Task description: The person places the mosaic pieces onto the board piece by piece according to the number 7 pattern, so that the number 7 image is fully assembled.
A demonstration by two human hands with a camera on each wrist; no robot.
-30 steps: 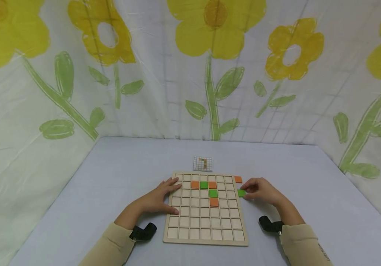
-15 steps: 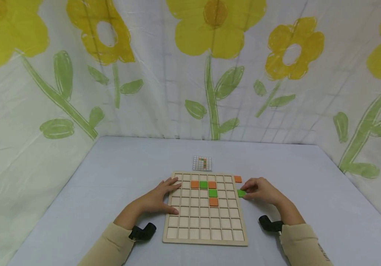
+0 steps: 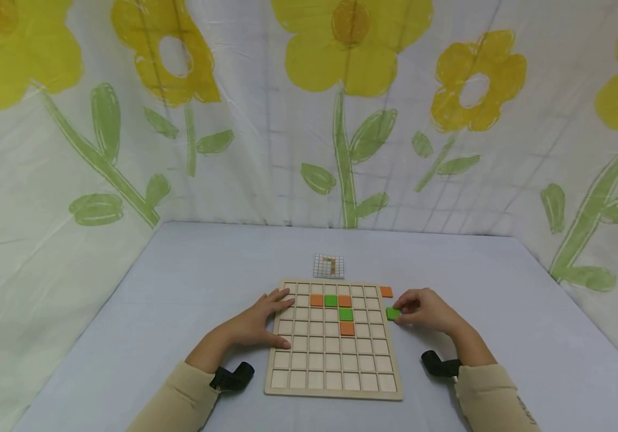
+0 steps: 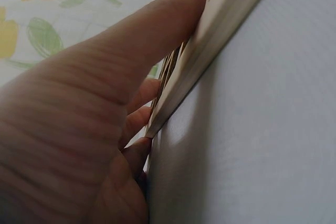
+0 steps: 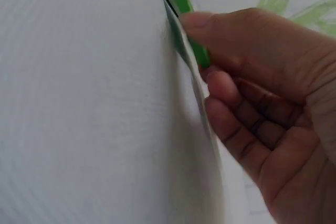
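Observation:
A wooden grid board (image 3: 333, 394) lies on the table in the head view. Orange and green square tiles sit in some of its cells, among them a green tile (image 3: 345, 314) and below that an orange tile (image 3: 347, 329). My left hand (image 3: 252, 321) rests on the board's left edge, fingers spread over the rim and thumb lower down. On the right, my right hand (image 3: 425, 310) pinches another green tile (image 3: 393, 314) between thumb and fingers, close beside the board's right edge. The right wrist view shows this green tile (image 5: 199, 51) at the thumb tip, near the table surface.
A loose orange tile (image 3: 386, 291) lies by the board's upper right corner. Behind the board is a small card (image 3: 328, 266) printed with a grid and coloured squares. A white curtain (image 3: 255, 150) with painted flowers hangs behind the table.
The green tile in my right hand has shifted very slightly right, and its side edge shows more. My left hand stays in place on the board.

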